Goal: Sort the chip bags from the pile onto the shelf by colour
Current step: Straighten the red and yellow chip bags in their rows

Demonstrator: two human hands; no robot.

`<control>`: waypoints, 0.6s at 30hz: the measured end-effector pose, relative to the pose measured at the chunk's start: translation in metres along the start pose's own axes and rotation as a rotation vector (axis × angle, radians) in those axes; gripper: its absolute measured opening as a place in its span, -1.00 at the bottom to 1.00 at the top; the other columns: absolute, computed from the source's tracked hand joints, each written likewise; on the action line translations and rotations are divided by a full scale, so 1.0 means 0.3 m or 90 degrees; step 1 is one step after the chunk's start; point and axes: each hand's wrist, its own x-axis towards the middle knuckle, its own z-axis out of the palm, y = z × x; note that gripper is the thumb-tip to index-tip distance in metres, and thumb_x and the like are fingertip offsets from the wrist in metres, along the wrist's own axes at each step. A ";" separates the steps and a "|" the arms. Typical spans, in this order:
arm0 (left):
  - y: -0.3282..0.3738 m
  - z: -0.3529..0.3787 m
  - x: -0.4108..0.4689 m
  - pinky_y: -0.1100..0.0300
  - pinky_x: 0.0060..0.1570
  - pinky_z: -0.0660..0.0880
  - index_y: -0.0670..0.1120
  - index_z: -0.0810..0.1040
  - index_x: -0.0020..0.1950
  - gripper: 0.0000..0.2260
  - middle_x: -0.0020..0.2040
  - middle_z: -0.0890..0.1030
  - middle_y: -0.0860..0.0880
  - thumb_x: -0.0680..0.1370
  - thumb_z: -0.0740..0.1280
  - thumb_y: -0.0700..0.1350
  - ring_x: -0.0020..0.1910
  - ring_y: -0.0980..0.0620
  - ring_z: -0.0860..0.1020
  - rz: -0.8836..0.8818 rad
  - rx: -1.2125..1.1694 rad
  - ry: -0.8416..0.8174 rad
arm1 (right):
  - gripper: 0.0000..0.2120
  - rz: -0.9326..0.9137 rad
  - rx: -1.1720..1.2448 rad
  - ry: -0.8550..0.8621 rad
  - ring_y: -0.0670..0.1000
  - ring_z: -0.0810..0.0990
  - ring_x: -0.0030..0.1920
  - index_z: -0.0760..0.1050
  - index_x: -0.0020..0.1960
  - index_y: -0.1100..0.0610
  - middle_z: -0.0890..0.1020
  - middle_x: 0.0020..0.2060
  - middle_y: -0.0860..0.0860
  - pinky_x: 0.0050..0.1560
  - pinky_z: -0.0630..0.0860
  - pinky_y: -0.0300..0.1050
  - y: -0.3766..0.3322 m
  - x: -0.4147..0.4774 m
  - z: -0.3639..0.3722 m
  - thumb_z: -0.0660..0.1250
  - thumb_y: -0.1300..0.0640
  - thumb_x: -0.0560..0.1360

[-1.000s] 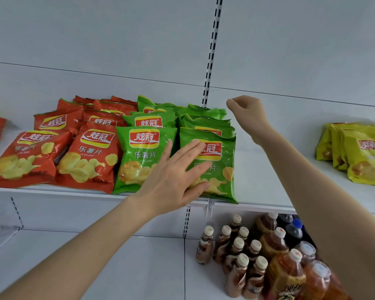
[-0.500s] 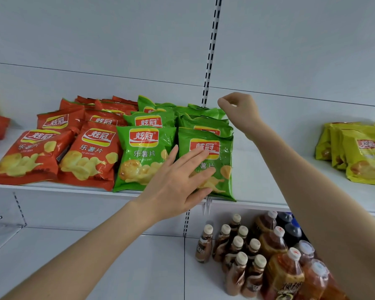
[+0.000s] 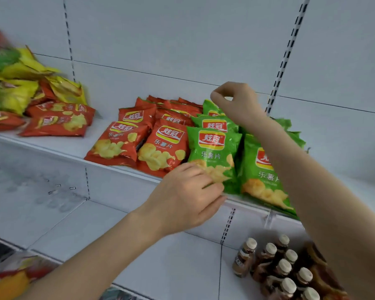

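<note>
The left hand point(image 3: 188, 195) has shifted from the right green bag point(image 3: 261, 180) to the front green bag point(image 3: 212, 152) at mid-frame on the shelf point(image 3: 59, 146), its grip pinching the lower edge, probably to square the green row. The right hand point(image 3: 236, 102) curls above the rear bags, and I cannot tell what its grip holds. The mixed pile point(image 3: 20, 87) waits upper left. Labels read 炫冠 and 乐薯片.
</note>
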 end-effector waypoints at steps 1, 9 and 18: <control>-0.025 -0.031 -0.033 0.07 -0.24 0.50 -0.17 0.64 -0.18 -0.74 -0.31 0.61 -0.07 0.57 0.24 -0.07 -0.31 -0.10 0.55 -0.012 0.016 -0.009 | -0.80 -0.019 0.010 -0.015 -0.12 0.51 -0.02 0.58 0.05 0.21 0.59 -0.09 -0.04 -0.13 0.29 -0.41 -0.041 0.013 0.046 0.25 0.15 0.54; -0.273 -0.351 -0.368 0.14 -0.37 0.44 -0.16 0.61 -0.27 -0.73 -0.43 0.51 -0.06 0.54 0.24 -0.08 -0.43 -0.10 0.46 -0.097 0.143 -0.047 | -0.82 -0.100 0.103 -0.085 -0.09 0.52 -0.07 0.59 -0.02 0.25 0.64 -0.07 0.05 -0.11 0.34 -0.33 -0.414 0.111 0.472 0.26 0.20 0.51; -0.637 -0.701 -0.773 0.12 -0.41 0.47 -0.17 0.63 -0.23 -0.73 -0.42 0.54 -0.08 0.55 0.23 -0.07 -0.42 -0.12 0.51 -0.157 0.181 -0.091 | -0.83 -0.088 0.139 -0.148 0.10 0.57 -0.01 0.60 -0.04 0.24 0.64 -0.08 0.15 -0.02 0.40 -0.12 -0.808 0.149 0.943 0.27 0.17 0.52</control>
